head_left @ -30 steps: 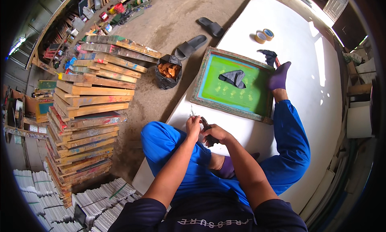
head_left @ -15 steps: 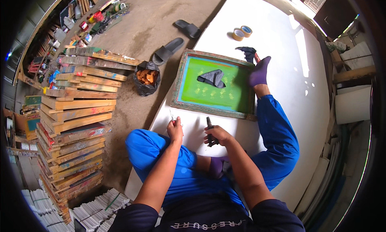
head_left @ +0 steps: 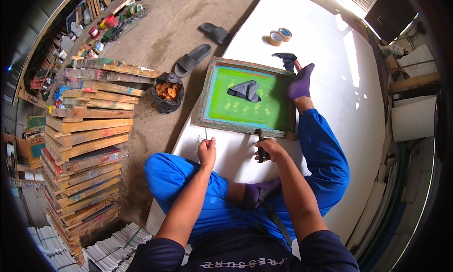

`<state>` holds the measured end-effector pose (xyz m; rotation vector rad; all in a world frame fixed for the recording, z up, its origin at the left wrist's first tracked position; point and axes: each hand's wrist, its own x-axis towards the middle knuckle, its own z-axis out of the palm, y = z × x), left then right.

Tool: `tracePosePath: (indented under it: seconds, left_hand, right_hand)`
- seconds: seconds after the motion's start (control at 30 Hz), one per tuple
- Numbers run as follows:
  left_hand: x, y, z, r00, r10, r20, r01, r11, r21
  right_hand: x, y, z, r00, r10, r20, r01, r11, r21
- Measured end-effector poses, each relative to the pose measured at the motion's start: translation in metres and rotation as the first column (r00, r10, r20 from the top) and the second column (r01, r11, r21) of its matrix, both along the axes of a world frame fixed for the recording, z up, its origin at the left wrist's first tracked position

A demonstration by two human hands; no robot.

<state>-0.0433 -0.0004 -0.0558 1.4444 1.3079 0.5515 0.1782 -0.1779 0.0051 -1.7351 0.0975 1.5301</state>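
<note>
My left hand (head_left: 206, 152) is closed around a thin metal tool with a red part (head_left: 206, 135); its kind is unclear. Between the fingers of my right hand (head_left: 271, 150) is a dark elongated object (head_left: 260, 149), its upper end close to the near edge of a wooden-framed printing screen (head_left: 236, 126). The screen's mesh is green with small yellowish motifs. A folded dark grey cloth (head_left: 245, 90) lies on it. Past the far right corner, beside my purple-socked foot (head_left: 302, 82), lies a black crumpled piece (head_left: 285, 61). A black strap (head_left: 276, 220) crosses my lap.
Two tape rolls (head_left: 280, 37) sit farther off on the white tabletop (head_left: 339, 130). Left of it are a black bag of orange-brown scraps (head_left: 168, 94), slippers (head_left: 192, 60) and a tall stack of wooden frames (head_left: 89, 140). Bundled white sheets (head_left: 118, 246) lie at lower left.
My right hand has moved right and forward with the dark object, towards the screen's near edge. My left hand has shifted slightly. The black strap now shows across my lap.
</note>
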Motion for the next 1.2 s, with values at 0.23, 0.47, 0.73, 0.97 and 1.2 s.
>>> tracePosePath:
  seconds: [0.23, 0.47, 0.73, 0.97, 1.2]
  left_hand:
    - [0.005, -0.002, 0.002, 1.0, -0.009, 0.016, 0.009, 1.0, -0.009]
    - [0.004, 0.0, -0.012, 0.997, -0.037, 0.061, 0.036, 0.999, 0.019]
    - [0.012, -0.002, 0.008, 0.999, -0.042, 0.002, 0.042, 0.998, -0.039]
    - [0.009, -0.003, 0.016, 0.995, -0.089, 0.051, 0.098, 0.975, -0.199]
    - [0.005, -0.012, 0.029, 0.928, -0.219, 0.302, 0.309, 0.904, -0.296]
  right_hand:
    - [0.002, 0.007, -0.003, 0.993, 0.069, 0.094, -0.057, 0.992, -0.117]
    - [-0.008, 0.016, -0.003, 0.984, 0.022, 0.177, 0.006, 0.988, -0.157]
    - [-0.023, 0.0, -0.028, 0.947, -0.111, 0.3, 0.112, 0.994, 0.012]
    - [-0.048, -0.014, -0.035, 0.975, -0.222, 0.001, 0.212, 0.931, 0.297]
    - [-0.093, 0.019, -0.013, 0.995, 0.087, -0.053, -0.064, 0.94, 0.334]
